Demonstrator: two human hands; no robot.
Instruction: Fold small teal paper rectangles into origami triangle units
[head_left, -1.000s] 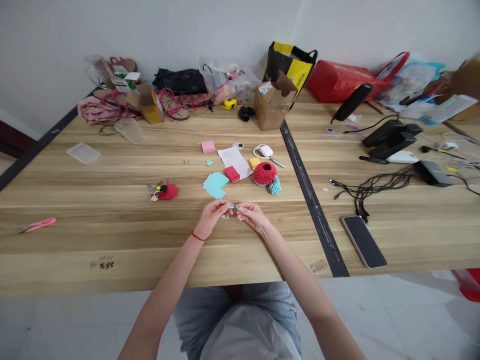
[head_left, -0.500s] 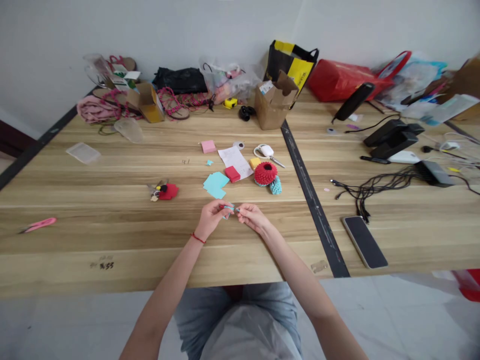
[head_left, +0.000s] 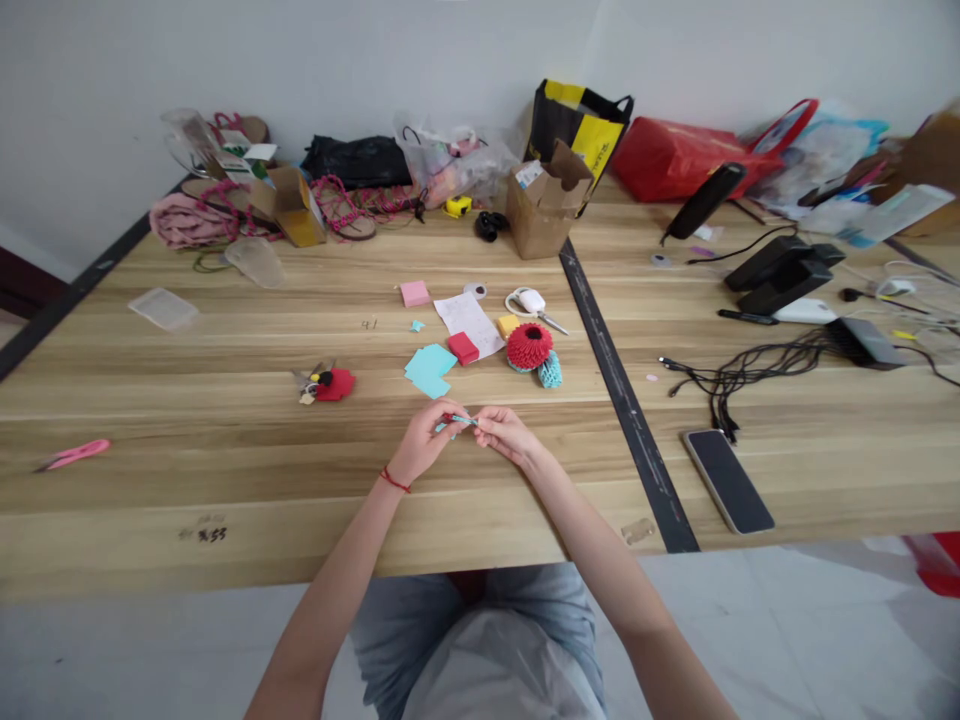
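Between my two hands is a small folded paper piece (head_left: 463,420), light blue with some red beside it. My left hand (head_left: 429,436) is closed on it, thumb and fingers pinching. My right hand (head_left: 505,436) pinches its right end at the fingertips. Just beyond lie light blue paper sheets (head_left: 429,370), overlapping flat on the table. A red paper block (head_left: 463,347) rests on a white sheet (head_left: 457,312). To its right, a red folded-paper ring (head_left: 529,346) sits against a light blue folded-paper piece (head_left: 550,370). The exact folds between my fingers are too small to tell.
Scissors (head_left: 553,323) lie behind the red ring. Pink thread snips (head_left: 75,454) are far left, near a red paper pile (head_left: 335,385). A phone (head_left: 727,480) and black cables (head_left: 727,375) lie right. Bags and a cardboard box (head_left: 545,213) line the wall.
My fingertips have come together on the paper piece; the small gap between its parts has closed. The camera view shifted slightly, and the things on the table stay put.
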